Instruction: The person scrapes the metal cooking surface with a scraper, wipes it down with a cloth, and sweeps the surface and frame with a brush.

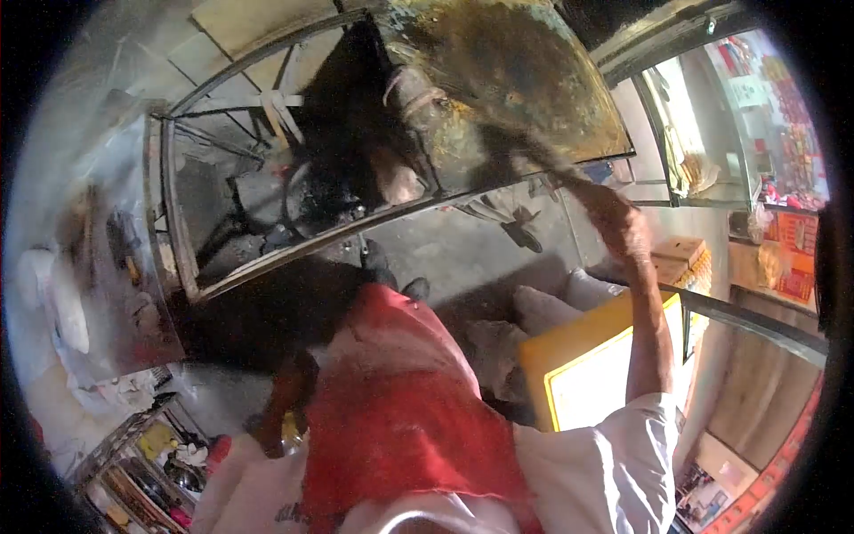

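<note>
My right hand (618, 222) is closed round the handle of a dark, blurred long-handled tool (534, 151). The tool's far end reaches over a large, stained flat metal plate (543, 62); its kind cannot be made out. On the plate's left edge lies a greyish bundle (414, 93) with a pinkish band round it. Down by my left side, beside the red apron (400, 418), my left hand (301, 369) is in deep shadow. Its fingers cannot be made out.
The plate rests on a metal frame (276, 271) with dark, sooty things inside. Pale sacks (547, 311) and a yellow-edged box (538, 356) stand below my right arm. A shelf of small items (160, 454) is at lower left. A glass case (712, 116) stands at right.
</note>
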`<state>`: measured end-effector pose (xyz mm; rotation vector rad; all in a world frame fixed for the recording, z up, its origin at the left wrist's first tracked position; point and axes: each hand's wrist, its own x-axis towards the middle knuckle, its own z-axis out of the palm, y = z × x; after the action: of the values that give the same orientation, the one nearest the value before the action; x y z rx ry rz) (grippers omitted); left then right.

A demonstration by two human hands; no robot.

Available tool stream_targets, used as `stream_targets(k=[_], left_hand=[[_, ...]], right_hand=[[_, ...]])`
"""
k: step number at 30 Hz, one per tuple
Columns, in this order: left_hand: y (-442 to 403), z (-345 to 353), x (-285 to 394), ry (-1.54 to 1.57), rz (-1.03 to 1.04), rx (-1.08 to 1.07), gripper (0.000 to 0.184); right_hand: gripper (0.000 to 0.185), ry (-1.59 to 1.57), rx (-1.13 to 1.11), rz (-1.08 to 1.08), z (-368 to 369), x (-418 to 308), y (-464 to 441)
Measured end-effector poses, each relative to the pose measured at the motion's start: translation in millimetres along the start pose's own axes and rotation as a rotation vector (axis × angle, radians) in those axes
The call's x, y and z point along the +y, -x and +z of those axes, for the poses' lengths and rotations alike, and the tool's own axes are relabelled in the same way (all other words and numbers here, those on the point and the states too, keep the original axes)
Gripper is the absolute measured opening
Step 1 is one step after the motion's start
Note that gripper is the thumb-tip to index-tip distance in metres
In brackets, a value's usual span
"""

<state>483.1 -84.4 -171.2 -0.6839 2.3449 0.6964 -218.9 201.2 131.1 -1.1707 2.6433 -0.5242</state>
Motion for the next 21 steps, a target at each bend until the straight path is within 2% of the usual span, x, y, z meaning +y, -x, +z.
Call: stream_targets(k=[1,2,4,5,6,7,8,9,10,12,13,14,16,17,19,20,21], left_hand=[[-0.5,-13.0,11.7,-0.008,0.192,0.059,0.043],[-7.2,-18.4,21.3,0.0,0.205,0.05,0.043],[-22.2,-32.8,22.2,0.091,0.183,0.078,0.044],[-38.8,-31.9,11.3,0.088,0.201,0.064,0.044],[-64.0,-17.0,-6.4,-0.01,0.313,0.045,0.043],[-84.8,-9.4,-12.7,-0.106,0.421,0.034,0.042],[-81.6,-46.9,16.1,-0.15,0.48,0.117,0.04],[-77.4,-94.9,53.2,-0.199,0.533,0.207,0.037],[-73.2,-143.2,90.6,-0.249,0.58,0.3,0.035],[-101.2,-37.6,16.5,0.087,0.435,0.091,0.037],[-115.1,9.6,-16.2,0.248,0.345,0.013,0.038],[-122.2,3.1,-14.7,0.152,0.325,0.016,0.039],[-130.2,-31.0,3.0,0.009,0.331,0.042,0.04],[-130.5,-39.5,7.8,-0.044,0.341,0.054,0.041],[-128.4,-66.7,31.6,-0.14,0.38,0.086,0.042],[-128.3,-78.1,44.9,-0.189,0.399,0.105,0.043],[-127.1,-88.6,60.1,-0.221,0.416,0.12,0.043]], right_hand=[[0.026,-0.38,-0.043,-0.056,16.8,-3.2,-4.3],[0.026,-0.167,-0.105,-0.054,37.4,8.0,-4.3],[0.025,0.197,-0.297,0.002,29.5,-10.2,-7.8],[0.025,0.172,-0.226,-0.101,28.8,9.6,-8.3],[0.025,0.154,-0.155,-0.21,27.5,46.2,-8.5],[0.024,0.162,-0.13,0.057,24.3,87.3,-5.1],[0.026,0.496,-0.093,0.012,-0.4,96.7,-5.5],[0.03,0.408,-0.109,0.333,-26.1,92.7,-4.3],[0.03,0.447,-0.145,0.533,-37.1,99.8,-4.9],[0.03,0.859,-0.004,-0.262,-28.9,86.1,-3.9],[0.033,0.247,-0.037,0.081,-6.8,89.4,3.7],[0.038,-0.371,-0.048,0.412,15.4,90.5,9.3],[0.034,-0.077,-0.165,-0.041,36.2,60.3,4.6],[0.034,-0.081,-0.158,-0.037,32.8,55.2,1.8],[0.026,-0.321,-0.162,0.254,18.1,49.8,-4.4],[0.022,0.389,-0.087,-0.1,45.2,149.0,18.0],[0.022,0.63,-0.195,-0.107,18.3,181.4,16.6]])
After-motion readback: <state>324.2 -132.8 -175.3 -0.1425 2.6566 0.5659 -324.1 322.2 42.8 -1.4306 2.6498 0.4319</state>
